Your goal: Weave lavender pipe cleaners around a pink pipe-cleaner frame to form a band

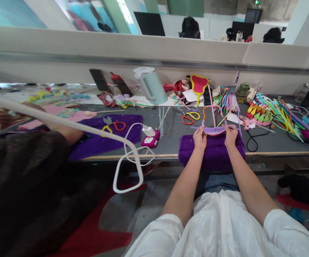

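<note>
My left hand [200,138] and my right hand [230,136] each pinch one end of a pipe cleaner frame [214,131]. Lilac stems run across its lower edge between my fingers. Orange and pink curved sides rise from it, and a pink twisted stem [212,113] stands up in the middle. Beneath the hands a folded purple towel [210,153] hangs over the table's front edge. Scissors with red and yellow handles [188,116] lie just beyond my left hand. Fine details of the frame are too small to make out.
Bundles of coloured pipe cleaners [288,114] lie at the right. A pale green kettle [153,85] and a pink power strip [151,139] with white cable are to the left. A white curved frame [129,178] crosses the foreground, near a co-worker's dark sleeve [23,160].
</note>
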The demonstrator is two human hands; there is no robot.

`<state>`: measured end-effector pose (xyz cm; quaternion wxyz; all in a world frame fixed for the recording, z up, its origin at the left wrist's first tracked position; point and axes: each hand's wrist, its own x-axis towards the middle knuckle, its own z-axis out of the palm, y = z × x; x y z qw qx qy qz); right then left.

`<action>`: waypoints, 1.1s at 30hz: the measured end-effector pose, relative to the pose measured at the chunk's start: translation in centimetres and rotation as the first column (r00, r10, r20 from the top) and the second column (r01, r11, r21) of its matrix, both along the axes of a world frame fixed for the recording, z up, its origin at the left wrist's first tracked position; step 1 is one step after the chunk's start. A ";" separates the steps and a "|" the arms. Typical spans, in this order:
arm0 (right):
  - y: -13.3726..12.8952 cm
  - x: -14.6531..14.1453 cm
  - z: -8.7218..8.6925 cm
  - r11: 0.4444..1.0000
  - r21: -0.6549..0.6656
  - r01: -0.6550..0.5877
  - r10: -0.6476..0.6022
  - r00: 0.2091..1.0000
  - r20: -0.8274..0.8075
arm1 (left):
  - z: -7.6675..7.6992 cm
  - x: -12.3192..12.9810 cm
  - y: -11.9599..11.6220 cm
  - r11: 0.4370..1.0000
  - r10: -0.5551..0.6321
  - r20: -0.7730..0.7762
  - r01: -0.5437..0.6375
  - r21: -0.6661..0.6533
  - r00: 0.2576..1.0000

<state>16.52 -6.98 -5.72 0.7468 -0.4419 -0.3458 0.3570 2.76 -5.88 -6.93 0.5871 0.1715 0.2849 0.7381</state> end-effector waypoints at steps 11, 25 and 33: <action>-0.1 0.0 0.1 0.999 0.018 -0.041 0.042 0.997 -0.060 | 0.0 -0.1 0.0 1.000 -0.021 0.040 0.020 0.024 0.999; 0.2 0.1 -0.3 0.999 0.053 -0.010 0.015 0.997 -0.079 | 0.3 0.0 -0.1 1.000 -0.026 0.127 0.026 0.007 0.992; 0.1 0.1 0.0 0.999 0.028 -0.028 0.031 0.994 -0.106 | 0.3 0.1 0.0 1.000 0.016 0.128 -0.017 0.008 0.992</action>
